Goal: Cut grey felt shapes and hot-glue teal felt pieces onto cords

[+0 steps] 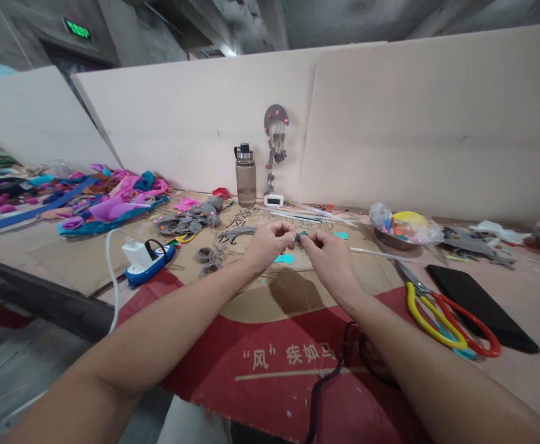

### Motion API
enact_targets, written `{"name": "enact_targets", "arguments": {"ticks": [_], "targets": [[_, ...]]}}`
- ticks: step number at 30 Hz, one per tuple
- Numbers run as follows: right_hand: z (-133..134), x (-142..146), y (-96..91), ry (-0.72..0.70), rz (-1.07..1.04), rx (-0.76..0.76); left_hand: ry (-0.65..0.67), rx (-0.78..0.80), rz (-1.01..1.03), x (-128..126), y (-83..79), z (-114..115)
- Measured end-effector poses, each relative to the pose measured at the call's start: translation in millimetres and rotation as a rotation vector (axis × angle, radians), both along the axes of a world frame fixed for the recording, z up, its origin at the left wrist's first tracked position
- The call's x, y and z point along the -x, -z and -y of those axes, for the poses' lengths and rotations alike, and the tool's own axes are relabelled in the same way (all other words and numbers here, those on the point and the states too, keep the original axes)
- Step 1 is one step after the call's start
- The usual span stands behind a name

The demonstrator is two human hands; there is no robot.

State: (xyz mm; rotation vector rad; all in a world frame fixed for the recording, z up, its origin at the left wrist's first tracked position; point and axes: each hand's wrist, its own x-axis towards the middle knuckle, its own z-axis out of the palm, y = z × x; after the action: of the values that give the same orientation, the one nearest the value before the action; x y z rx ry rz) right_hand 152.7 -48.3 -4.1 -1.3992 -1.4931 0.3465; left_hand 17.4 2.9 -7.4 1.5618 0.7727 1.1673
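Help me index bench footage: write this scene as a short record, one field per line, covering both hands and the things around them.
Left hand: fingertips pinched at a small dark piece, too small to identify
Right hand: fingertips pinched at the same piece
Below hands: turquoise scrap
Left side: blue power strip, white charger attached
Right side: scissors, yellow and red handles, beside a black flat device
Back: upright bottle; hanging grey crescent

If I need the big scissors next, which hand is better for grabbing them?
Probably the right hand: the scissors lie beside the right forearm. The left hand would have to cross over. Both hands seem to pinch a small teal piece, though.
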Motion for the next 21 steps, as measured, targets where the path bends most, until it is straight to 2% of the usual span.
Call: {"name": "enact_targets", "arguments": {"ticks": [6,10,17,21], "targets": [[-1.8,-0.9,1.8,0.026,0.020,-0.037,0.024,0.016,-0.002,0.2,-0.2,0.2],[-5.2,-2.2,2.7,0.044,-0.118,-0.039,0.048,0.033,0.015,0.6,-0.5,-1.3],[-6.4,-5.6,1.0,-0.080,-0.162,0.048,0.109,0.035,0.043,1.7,2.8,-5.6],[-2.9,-2.1,-4.1,-0.088,-0.213,0.081,0.185,0.154,0.096,3.7,5.0,-7.3]]}}
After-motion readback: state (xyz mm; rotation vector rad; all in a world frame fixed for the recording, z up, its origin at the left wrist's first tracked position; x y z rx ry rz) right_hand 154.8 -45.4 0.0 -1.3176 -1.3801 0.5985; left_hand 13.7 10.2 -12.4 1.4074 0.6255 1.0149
